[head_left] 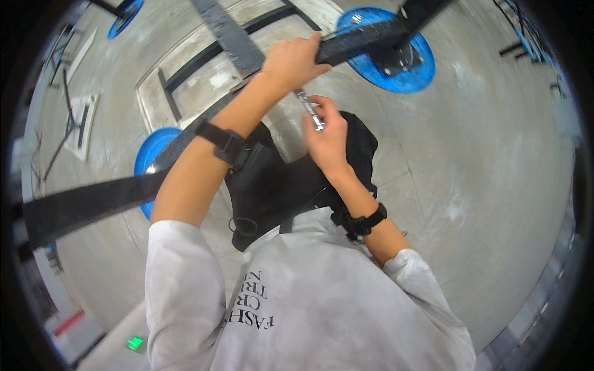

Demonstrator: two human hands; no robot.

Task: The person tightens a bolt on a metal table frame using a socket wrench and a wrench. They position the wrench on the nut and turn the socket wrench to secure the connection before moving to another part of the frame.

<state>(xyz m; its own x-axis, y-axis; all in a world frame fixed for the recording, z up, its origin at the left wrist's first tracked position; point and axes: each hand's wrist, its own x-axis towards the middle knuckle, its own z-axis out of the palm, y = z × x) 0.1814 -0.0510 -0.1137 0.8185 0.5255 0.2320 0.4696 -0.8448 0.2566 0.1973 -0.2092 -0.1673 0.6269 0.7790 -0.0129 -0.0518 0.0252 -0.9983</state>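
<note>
My right hand (329,137) is closed around a shiny silver wrench (317,119), whose far end points up toward the black frame. Just above and to the left, my left hand (289,62) wraps over the black metal beam (359,43) where it meets another bar (232,38). The fingertips of my left hand are hidden behind the beam. The wrench's upper end sits close below this joint; whether it is on a fastener cannot be made out.
Blue round discs (423,69) lie on the grey floor (470,204) around the frame. A long black beam (93,201) crosses on the left, under my left forearm. A pale panel with black bars (170,93) lies beyond. More black metal parts (526,37) stand at the far right.
</note>
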